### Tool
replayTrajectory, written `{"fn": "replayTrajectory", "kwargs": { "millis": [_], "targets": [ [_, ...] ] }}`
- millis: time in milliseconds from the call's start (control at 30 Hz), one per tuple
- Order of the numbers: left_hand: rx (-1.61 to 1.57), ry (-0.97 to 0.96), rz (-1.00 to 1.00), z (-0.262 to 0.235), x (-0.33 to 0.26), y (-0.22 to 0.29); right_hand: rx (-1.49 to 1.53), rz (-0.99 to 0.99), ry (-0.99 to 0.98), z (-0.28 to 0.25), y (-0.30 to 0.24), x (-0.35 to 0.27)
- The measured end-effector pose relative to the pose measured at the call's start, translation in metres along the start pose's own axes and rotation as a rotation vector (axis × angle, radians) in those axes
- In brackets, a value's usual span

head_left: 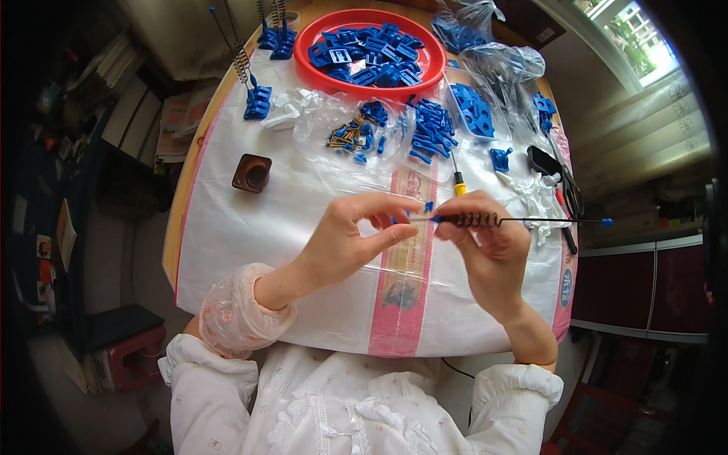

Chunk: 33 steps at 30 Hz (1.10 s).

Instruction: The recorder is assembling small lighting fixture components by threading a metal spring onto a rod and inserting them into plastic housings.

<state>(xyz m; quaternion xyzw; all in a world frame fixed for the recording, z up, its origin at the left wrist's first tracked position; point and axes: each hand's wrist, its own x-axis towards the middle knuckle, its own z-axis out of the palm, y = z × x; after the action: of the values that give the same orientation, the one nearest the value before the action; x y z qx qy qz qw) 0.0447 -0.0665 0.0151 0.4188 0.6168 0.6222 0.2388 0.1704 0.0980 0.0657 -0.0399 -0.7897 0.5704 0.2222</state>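
My right hand [485, 246] pinches a black coiled spring [476, 220] with a thin straight black rod running out to the right, tipped in blue. A slim pale shaft reaches from the spring's blue left end toward my left hand [349, 235]. There the thumb and forefinger close round a small blue plastic part [395, 221], mostly hidden by the fingers. Another small blue bit [429, 205] shows between the two hands. Just beyond them lies a screwdriver [459, 184] with a yellow and black handle.
A red basin [303, 72] full of blue plastic parts stands at the back. Nearer are a bag of brass-coloured screws [345, 136], blue pegs [434, 125] and a clear tray [478, 133] of blue plates. A brown container [252, 173] stands left; scissors [574, 199] lie right.
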Motion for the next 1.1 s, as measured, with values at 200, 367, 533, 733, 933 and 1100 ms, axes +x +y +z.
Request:
{"fn": "replayTrajectory", "kwargs": {
  "millis": [200, 367, 533, 733, 933, 1100],
  "targets": [
    [0.357, 0.03, -0.055, -0.011, 0.006, -0.016, -0.29, -0.114, -0.027, 0.002, 0.009, 0.014],
    [0.48, 0.008, -0.063, -0.007, 0.004, -0.028, -0.327, -0.16, -0.053, 0.006, 0.024, 0.017],
    [0.501, 0.026, -0.058, -0.003, 0.004, -0.031, -0.335, -0.154, -0.066, 0.008, 0.025, 0.017],
    [0.499, 0.032, -0.051, -0.003, 0.003, -0.033, -0.323, -0.174, -0.067, 0.008, 0.03, 0.018],
    [0.526, 0.039, -0.035, -0.003, 0.004, -0.034, -0.336, -0.188, -0.065, 0.01, 0.031, 0.019],
    [0.541, 0.04, -0.035, -0.002, 0.003, -0.034, -0.32, -0.188, -0.064, 0.01, 0.032, 0.019]
  ]
}}
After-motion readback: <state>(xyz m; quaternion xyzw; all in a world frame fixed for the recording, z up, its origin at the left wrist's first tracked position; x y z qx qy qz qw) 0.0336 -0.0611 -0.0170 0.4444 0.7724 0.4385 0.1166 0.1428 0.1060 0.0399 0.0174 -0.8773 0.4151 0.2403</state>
